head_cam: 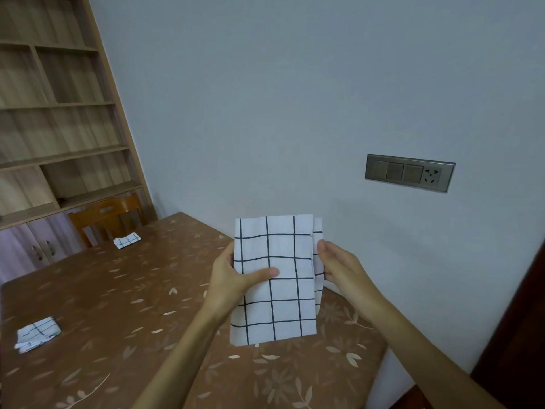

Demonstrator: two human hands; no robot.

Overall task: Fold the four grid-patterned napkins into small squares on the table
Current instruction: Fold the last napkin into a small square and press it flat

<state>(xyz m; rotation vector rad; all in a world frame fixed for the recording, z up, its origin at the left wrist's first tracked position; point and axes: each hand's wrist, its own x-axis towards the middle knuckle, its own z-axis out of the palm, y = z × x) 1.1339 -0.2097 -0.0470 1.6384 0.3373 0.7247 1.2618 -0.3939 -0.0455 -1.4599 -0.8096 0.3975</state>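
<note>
Held napkin (274,278): raised above the right end of the table (118,290), a tall rectangle whose layers sit offset on the right.
Left hand (233,276): pinches the left edge, thumb across the front.
Right hand (339,265): fingers straight against the right edge.
Done well: likely by squaring the offset layers before creasing.
Folded napkins: near one (38,333) and far one (127,240), both on the table.
</note>
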